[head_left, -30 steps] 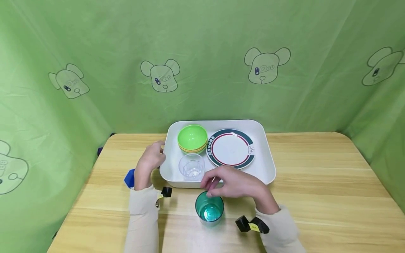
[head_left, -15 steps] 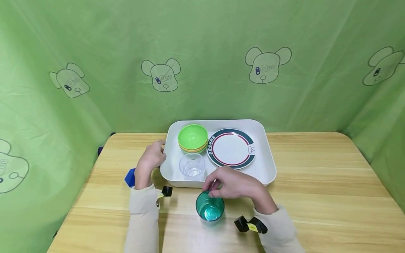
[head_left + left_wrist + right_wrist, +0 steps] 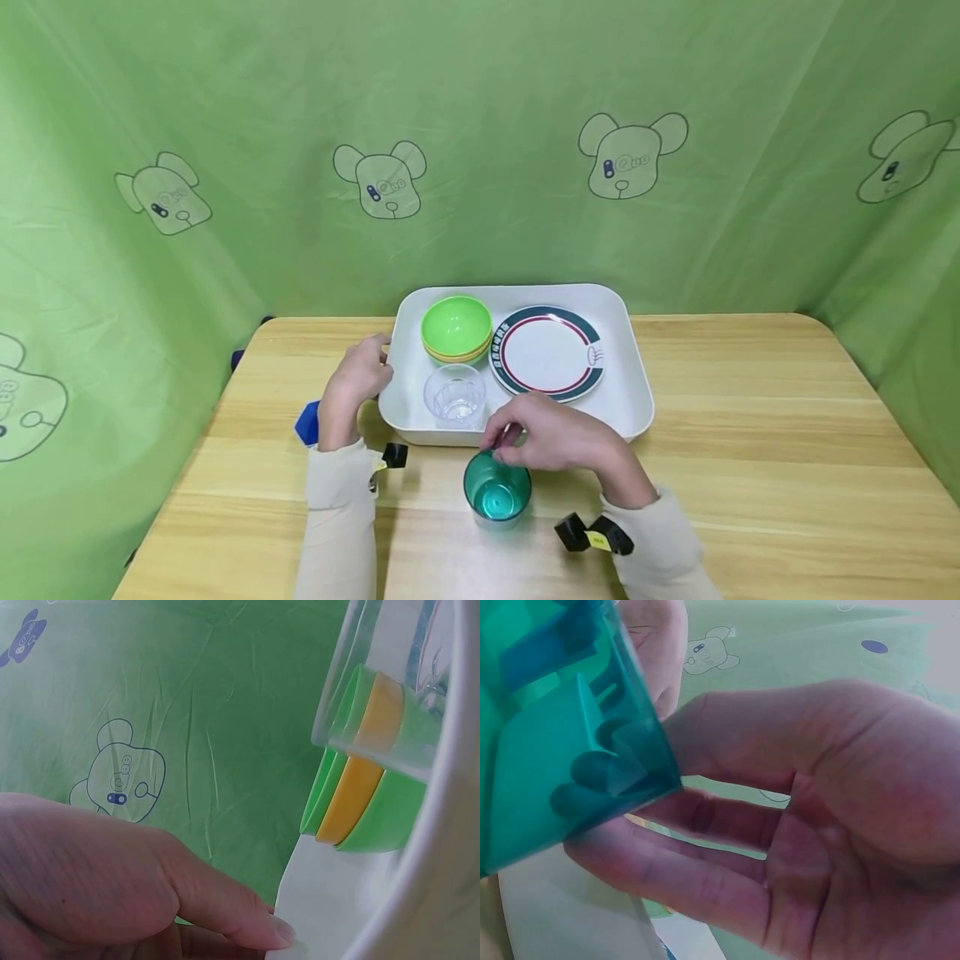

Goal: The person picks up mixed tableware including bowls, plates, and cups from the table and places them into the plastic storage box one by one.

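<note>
In the head view my right hand (image 3: 551, 435) pinches the far rim of a teal see-through cup (image 3: 498, 498), just in front of the tray. The right wrist view has the thumb and fingers (image 3: 667, 874) at the cup's edge. My left hand (image 3: 360, 372) holds the left rim of a white tray (image 3: 628, 408); in the left wrist view its thumb lies on the rim, other fingers mostly hidden beneath. Inside the tray a clear cup (image 3: 455, 396) stands at front left, behind it a stack of green and yellow bowls (image 3: 457, 327), and to their right white plates (image 3: 551, 352) with a dark green band.
A blue hexagonal object (image 3: 307, 423) lies beside the left forearm, partly covered by it. The wooden table (image 3: 780, 450) ends at a green curtain (image 3: 495, 242) printed with bear heads, which also hangs along both sides.
My right fingertips have shifted slightly right and closed on the teal cup's rim. The cup's base shows a little farther up and left. My left hand and the tray have stayed put.
</note>
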Motion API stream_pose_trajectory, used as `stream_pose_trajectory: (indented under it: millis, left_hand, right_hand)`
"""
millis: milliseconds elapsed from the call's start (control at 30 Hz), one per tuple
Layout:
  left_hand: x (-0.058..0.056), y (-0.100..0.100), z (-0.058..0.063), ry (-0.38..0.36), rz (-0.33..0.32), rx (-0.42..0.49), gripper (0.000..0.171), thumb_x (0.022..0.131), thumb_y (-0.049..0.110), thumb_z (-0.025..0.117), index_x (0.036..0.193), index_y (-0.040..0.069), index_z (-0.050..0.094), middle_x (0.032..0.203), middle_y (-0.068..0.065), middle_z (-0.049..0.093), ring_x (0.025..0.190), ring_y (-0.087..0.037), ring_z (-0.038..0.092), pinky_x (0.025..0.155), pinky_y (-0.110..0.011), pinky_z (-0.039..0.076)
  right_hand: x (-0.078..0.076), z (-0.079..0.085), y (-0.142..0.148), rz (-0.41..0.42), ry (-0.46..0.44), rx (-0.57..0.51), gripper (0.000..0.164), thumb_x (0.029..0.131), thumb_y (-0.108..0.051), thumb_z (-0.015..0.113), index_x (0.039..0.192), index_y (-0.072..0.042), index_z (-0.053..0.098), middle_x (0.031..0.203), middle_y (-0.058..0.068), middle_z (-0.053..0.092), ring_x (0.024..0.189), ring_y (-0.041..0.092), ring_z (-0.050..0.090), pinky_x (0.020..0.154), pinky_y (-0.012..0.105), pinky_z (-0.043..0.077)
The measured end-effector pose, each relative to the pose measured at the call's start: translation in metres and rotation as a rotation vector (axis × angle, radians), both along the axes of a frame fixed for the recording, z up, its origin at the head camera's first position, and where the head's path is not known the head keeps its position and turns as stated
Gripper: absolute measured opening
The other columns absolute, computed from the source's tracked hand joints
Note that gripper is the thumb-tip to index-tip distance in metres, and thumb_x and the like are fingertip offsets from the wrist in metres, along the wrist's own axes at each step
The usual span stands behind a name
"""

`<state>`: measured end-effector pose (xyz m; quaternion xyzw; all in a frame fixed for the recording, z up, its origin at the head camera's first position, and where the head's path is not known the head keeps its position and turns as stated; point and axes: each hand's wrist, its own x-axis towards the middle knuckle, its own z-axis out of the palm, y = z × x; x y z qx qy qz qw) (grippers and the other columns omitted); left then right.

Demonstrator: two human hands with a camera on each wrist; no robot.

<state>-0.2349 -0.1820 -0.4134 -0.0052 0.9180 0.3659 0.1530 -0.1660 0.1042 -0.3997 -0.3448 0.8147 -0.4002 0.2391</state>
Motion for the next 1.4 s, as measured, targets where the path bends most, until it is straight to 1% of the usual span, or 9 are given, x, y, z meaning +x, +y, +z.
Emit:
stream_pose_trajectory:
  millis: [200, 300, 433, 500, 700, 867, 1100, 1233, 1400]
  left_hand:
    - [0.0, 0.0, 0.0, 0.0, 0.002, 0.008, 0.052, 0.096, -0.009, 0.045, 0.148, -0.008, 0.044, 0.126, -0.034, 0.062, 0.102, -0.041, 0.069, 0.067, -0.038, 0.064]
    - [-0.001, 0.0, 0.0, 0.001, -0.002, 0.005, 0.052, 0.096, -0.009, 0.045, 0.148, -0.008, 0.044, 0.126, -0.034, 0.061, 0.102, -0.041, 0.069, 0.066, -0.038, 0.064]
    - [-0.001, 0.0, 0.0, 0.01, -0.004, -0.008, 0.052, 0.095, -0.009, 0.045, 0.147, -0.008, 0.045, 0.125, -0.034, 0.062, 0.102, -0.041, 0.069, 0.066, -0.039, 0.064]
    - [-0.001, -0.001, -0.001, 0.013, -0.007, -0.016, 0.053, 0.094, -0.009, 0.045, 0.147, -0.008, 0.045, 0.124, -0.034, 0.063, 0.1, -0.04, 0.069, 0.066, -0.04, 0.064]
    - [-0.002, -0.001, -0.003, 0.019, -0.014, -0.025, 0.054, 0.093, -0.009, 0.045, 0.147, -0.008, 0.044, 0.122, -0.034, 0.064, 0.097, -0.04, 0.07, 0.066, -0.039, 0.064]
    - [-0.001, -0.001, -0.003, 0.019, -0.016, -0.02, 0.054, 0.094, -0.009, 0.045, 0.148, -0.008, 0.044, 0.122, -0.034, 0.064, 0.098, -0.039, 0.07, 0.066, -0.038, 0.063]
    - [-0.002, 0.0, -0.002, 0.008, -0.018, -0.015, 0.054, 0.096, -0.008, 0.044, 0.149, -0.008, 0.041, 0.123, -0.034, 0.062, 0.097, -0.039, 0.07, 0.067, -0.039, 0.064]
    - [-0.002, 0.0, -0.002, 0.002, -0.016, -0.012, 0.053, 0.096, -0.008, 0.044, 0.15, -0.008, 0.041, 0.124, -0.035, 0.062, 0.098, -0.039, 0.07, 0.066, -0.038, 0.064]
    - [-0.001, -0.001, -0.002, 0.002, -0.017, -0.014, 0.052, 0.097, -0.007, 0.045, 0.149, -0.007, 0.043, 0.125, -0.034, 0.062, 0.099, -0.04, 0.069, 0.066, -0.038, 0.063]
  right_hand:
    - [0.0, 0.003, 0.005, -0.034, 0.102, -0.053, 0.02, 0.09, 0.001, 0.067, 0.101, -0.011, 0.079, 0.095, -0.008, 0.074, 0.087, 0.007, 0.067, 0.082, 0.028, 0.059]
    - [0.0, 0.005, 0.007, -0.086, 0.125, -0.073, 0.02, 0.091, -0.001, 0.067, 0.101, -0.013, 0.08, 0.094, -0.011, 0.074, 0.087, 0.007, 0.066, 0.081, 0.029, 0.058]
    - [0.001, 0.009, 0.009, -0.158, 0.141, -0.109, 0.02, 0.092, -0.002, 0.067, 0.103, -0.012, 0.081, 0.096, -0.009, 0.075, 0.088, 0.008, 0.068, 0.083, 0.038, 0.059]
    - [0.002, 0.01, 0.009, -0.191, 0.151, -0.131, 0.019, 0.092, -0.001, 0.068, 0.103, -0.011, 0.08, 0.096, -0.007, 0.076, 0.088, 0.009, 0.068, 0.085, 0.04, 0.06]
    - [0.003, 0.015, 0.008, -0.338, 0.172, -0.173, 0.019, 0.091, 0.001, 0.068, 0.104, -0.009, 0.079, 0.097, -0.003, 0.075, 0.085, 0.01, 0.068, 0.083, 0.031, 0.059]
    - [0.004, 0.019, 0.008, -0.442, 0.141, -0.205, 0.018, 0.091, 0.003, 0.068, 0.102, -0.009, 0.078, 0.097, -0.001, 0.075, 0.085, 0.012, 0.069, 0.083, 0.031, 0.06]
    - [0.004, 0.022, 0.009, -0.546, 0.149, -0.279, 0.011, 0.09, 0.001, 0.074, 0.099, -0.005, 0.078, 0.095, 0.004, 0.076, 0.083, 0.015, 0.072, 0.079, 0.026, 0.061]
    - [0.004, 0.023, 0.011, -0.592, 0.161, -0.289, 0.01, 0.09, -0.001, 0.076, 0.098, -0.005, 0.078, 0.094, 0.004, 0.076, 0.082, 0.016, 0.074, 0.076, 0.024, 0.061]
    - [0.003, 0.025, 0.014, -0.631, 0.166, -0.297, 0.012, 0.09, 0.0, 0.075, 0.101, -0.004, 0.079, 0.097, 0.007, 0.077, 0.084, 0.019, 0.075, 0.077, 0.024, 0.061]
